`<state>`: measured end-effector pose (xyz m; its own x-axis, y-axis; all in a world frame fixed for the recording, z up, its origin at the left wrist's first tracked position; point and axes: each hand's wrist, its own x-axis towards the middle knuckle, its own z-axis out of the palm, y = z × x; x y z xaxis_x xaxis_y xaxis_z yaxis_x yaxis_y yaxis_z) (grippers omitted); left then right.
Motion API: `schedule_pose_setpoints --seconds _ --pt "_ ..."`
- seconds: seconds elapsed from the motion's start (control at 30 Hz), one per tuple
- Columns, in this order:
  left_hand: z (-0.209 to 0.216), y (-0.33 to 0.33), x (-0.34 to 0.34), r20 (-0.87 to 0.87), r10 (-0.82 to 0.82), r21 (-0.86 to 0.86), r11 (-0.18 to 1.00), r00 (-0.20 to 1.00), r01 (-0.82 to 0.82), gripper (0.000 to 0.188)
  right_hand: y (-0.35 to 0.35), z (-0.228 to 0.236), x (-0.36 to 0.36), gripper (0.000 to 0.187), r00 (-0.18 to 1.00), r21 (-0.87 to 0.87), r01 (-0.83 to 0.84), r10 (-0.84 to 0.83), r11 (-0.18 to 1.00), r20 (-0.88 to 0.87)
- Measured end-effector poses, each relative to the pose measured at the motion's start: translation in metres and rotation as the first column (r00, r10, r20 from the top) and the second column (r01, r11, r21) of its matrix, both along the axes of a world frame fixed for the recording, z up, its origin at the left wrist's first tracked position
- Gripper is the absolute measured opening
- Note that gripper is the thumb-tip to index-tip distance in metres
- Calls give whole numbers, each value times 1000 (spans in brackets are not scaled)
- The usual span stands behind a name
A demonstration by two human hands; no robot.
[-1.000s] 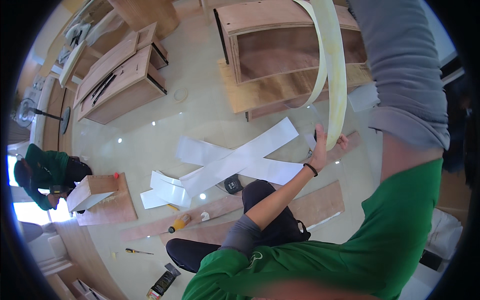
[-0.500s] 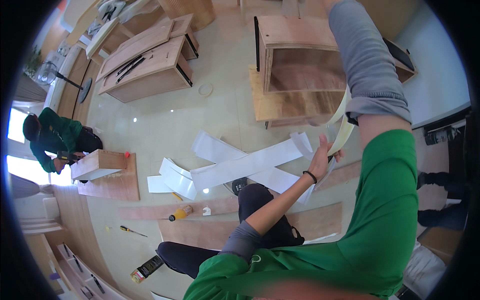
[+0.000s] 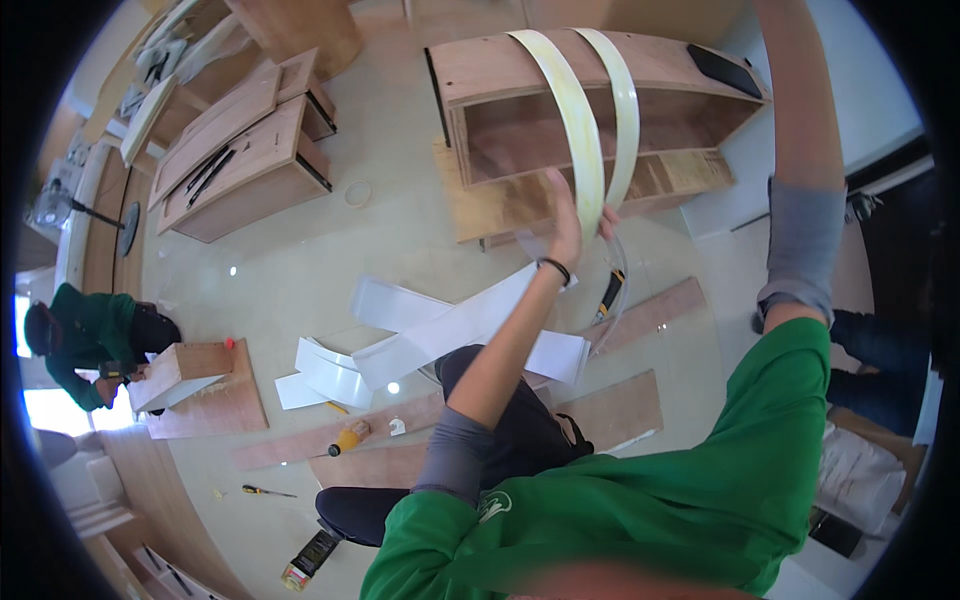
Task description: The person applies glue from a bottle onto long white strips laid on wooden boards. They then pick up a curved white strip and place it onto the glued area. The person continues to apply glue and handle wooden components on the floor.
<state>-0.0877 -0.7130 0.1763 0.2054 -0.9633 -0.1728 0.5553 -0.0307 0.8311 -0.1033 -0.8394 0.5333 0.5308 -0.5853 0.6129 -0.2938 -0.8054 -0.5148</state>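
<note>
My left hand (image 3: pixel 574 228) is closed round pale, glossy flexible strips, its thumb pointing up along one side. The nearer strip (image 3: pixel 574 110) has yellowish smears on its face. Beside it arches a second strip (image 3: pixel 625 100); both hang over the top and open front of a low wooden cabinet (image 3: pixel 490 75). My right forearm (image 3: pixel 795 110) reaches up past the cabinet's right end, and the hand itself lies beyond the upper edge. Below my left hand, a black and yellow utility knife (image 3: pixel 610 294) rests near a thin clear strip.
White panels (image 3: pixel 440 335) lie crossed on the floor, with an orange bottle (image 3: pixel 348 438), a screwdriver (image 3: pixel 268 491) and wooden boards (image 3: pixel 610 410) around. Wooden cabinet (image 3: pixel 250 170) stands far left. A co-worker (image 3: pixel 95 340) holds a drill at a wooden box (image 3: pixel 185 370).
My right arm has swung up and away, uncovering the cabinet, and its hand is out of view. My left hand has moved up with the strips, which now arch fully in sight. The view has shifted.
</note>
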Motion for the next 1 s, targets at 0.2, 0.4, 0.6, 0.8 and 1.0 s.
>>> schedule_pose_setpoints --seconds 0.2,0.4,0.6,0.8,1.0 --pt "23 -17 43 -138 -189 99 974 972 203 116 -18 -152 -100 59 980 570 -4 -111 822 166" --pt "48 -48 39 -105 -164 70 983 981 172 121 -28 -278 -135 66 929 834 -3 -306 552 206" --pt "36 -50 35 -148 -79 102 990 986 95 122 -20 -332 -124 72 922 909 -147 -279 389 268" --pt "26 -46 41 -141 65 16 998 988 -64 123 -15 -349 -119 70 925 904 -174 -251 391 286" --pt "35 -39 0 -271 -18 -130 991 962 -18 111 -51 -403 -169 65 907 842 -225 -210 491 364"
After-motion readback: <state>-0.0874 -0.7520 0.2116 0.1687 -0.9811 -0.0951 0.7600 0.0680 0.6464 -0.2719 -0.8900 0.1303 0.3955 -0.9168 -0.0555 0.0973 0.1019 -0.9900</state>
